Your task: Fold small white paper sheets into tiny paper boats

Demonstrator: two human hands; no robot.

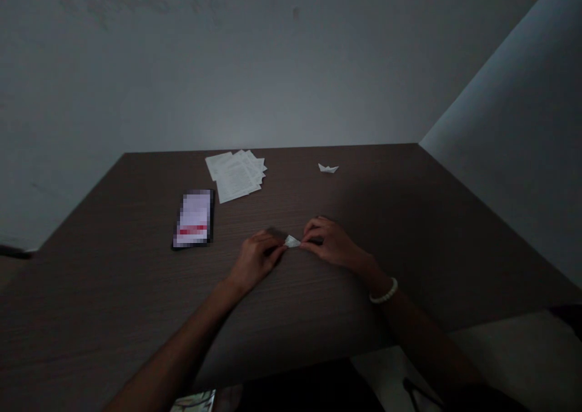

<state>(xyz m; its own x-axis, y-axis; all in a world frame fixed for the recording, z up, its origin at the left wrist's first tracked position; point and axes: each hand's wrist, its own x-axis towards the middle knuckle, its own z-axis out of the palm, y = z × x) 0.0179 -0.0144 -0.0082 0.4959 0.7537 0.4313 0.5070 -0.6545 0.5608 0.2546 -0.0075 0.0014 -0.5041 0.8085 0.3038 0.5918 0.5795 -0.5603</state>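
Note:
A small folded piece of white paper [291, 241] shows between my two hands, just above the brown table. My left hand [258, 255] pinches its left end between thumb and fingers. At its right end, the thumb and fingertips of my right hand [334, 242] close on it as well. The paper has a pointed, roughly triangular top, and its two ends are hidden by my fingertips. Farther back on the right, a folded white paper boat [328, 169] sits apart from my hands.
A fanned pile of printed paper sheets [239, 176] lies at the back left of the table [291, 315]. Nearer me on the left is a phone [194, 219] with its screen lit. Walls stand behind the table and along its right side.

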